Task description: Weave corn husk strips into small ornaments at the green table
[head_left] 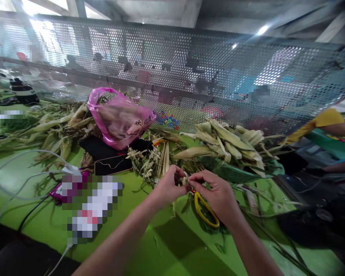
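- Busy spot: the green tabletop (126, 249) has corn husks (232, 142) heaped in a green basket (244, 172) just beyond the right hand (218, 191), with another husk pile (64, 128) off to the left.
- Between them there's a pink plastic bag (117, 115) with dark printed characters, a black phone-like slab (110, 165) in front of it, and a messy clump of husk scraps (149, 165).
- Closer in on the left, a white cable (31, 150) loops around near a purple packet (57, 189); a blurred-out device sits beside it.
- Behind everything, a perforated metal screen (166, 50). Someone's yellow sleeve (330, 118) is far right.
- Yellow handle loop (198, 209), probably scissors, lies right under the right hand, partly covered by it.
- The small pale husk piece (185, 180) is between both hands' fingertips, above the table; fingers hide most of it.
- Left hand (169, 188): curled, thumb and fingers pinched on it. Right: wrist angled inward, thumb and forefinger closed on it too.
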{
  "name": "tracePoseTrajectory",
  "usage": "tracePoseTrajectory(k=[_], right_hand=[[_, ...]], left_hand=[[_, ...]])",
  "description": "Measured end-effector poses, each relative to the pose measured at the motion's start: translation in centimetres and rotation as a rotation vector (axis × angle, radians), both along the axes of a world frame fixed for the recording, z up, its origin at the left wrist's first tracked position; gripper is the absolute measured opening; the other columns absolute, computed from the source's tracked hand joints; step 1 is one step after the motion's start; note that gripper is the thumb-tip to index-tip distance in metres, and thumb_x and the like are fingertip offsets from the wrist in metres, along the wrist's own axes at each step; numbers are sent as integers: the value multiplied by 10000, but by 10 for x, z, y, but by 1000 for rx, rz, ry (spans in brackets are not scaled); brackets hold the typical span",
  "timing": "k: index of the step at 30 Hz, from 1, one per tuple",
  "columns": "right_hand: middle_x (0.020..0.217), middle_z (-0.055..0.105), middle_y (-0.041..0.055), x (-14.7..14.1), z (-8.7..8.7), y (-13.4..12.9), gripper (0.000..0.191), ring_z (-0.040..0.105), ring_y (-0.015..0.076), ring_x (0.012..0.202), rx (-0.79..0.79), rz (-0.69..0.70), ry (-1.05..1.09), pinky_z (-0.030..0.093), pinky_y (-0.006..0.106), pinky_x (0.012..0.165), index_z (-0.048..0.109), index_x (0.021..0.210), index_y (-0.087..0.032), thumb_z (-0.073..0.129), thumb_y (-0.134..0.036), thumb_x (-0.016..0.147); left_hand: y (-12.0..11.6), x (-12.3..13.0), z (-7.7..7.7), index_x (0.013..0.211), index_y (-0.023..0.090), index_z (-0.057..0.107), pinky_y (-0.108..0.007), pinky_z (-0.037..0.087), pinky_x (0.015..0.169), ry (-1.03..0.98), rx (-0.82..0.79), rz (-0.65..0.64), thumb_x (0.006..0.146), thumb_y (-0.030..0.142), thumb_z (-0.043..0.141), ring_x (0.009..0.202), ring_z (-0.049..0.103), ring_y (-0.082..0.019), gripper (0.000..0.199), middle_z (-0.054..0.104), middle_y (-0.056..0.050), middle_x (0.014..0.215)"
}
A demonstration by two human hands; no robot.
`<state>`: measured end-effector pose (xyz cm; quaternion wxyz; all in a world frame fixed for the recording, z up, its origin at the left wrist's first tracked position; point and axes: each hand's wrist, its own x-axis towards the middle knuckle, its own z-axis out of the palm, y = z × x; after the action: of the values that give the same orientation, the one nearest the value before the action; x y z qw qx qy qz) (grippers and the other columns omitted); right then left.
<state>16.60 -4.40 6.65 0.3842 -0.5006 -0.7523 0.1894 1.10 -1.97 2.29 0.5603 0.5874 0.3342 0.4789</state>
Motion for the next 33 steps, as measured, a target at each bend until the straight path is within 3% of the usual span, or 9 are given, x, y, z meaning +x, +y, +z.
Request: tracePoseTrajectory(k=[7,20,24,30,33], right_hand=[[753,647,9,2,-6,2,42,595,165,712,-108,-30,11,458,268,681,631,803,-203,619,-237,781],[750,621,-14,2,-8,4,171,561,146,685,-252,-2,65,448,254,654,587,851,-203,601,-131,697],[746,621,-4,3,-9,5,145,562,153,687,-276,2,126,453,260,652,602,854,-195,626,-176,712],[735,618,4,6,-9,9,205,563,155,662,-338,-17,288,468,266,626,609,844,-192,698,-318,709],[675,600,-2,5,-8,7,213,551,148,629,-351,-35,325,467,263,609,606,790,-186,712,-347,700]], left_hand=[[0,-1,-6,866,183,450,-218,344,635,199,125,62,693,223,647,678,422,-90,266,481,34,773],[-8,-11,9,905,221,449,-254,313,591,655,311,23,743,237,565,701,532,-166,200,592,-14,804],[-5,-12,7,887,215,451,-246,327,595,548,258,-15,731,231,576,689,503,-146,201,555,8,775],[-3,-11,10,887,176,488,-237,385,693,77,-4,-145,785,196,517,754,477,-117,108,499,12,792],[-2,-11,14,874,158,511,-234,393,715,-35,-96,-147,804,199,508,733,483,-104,81,504,13,776]])
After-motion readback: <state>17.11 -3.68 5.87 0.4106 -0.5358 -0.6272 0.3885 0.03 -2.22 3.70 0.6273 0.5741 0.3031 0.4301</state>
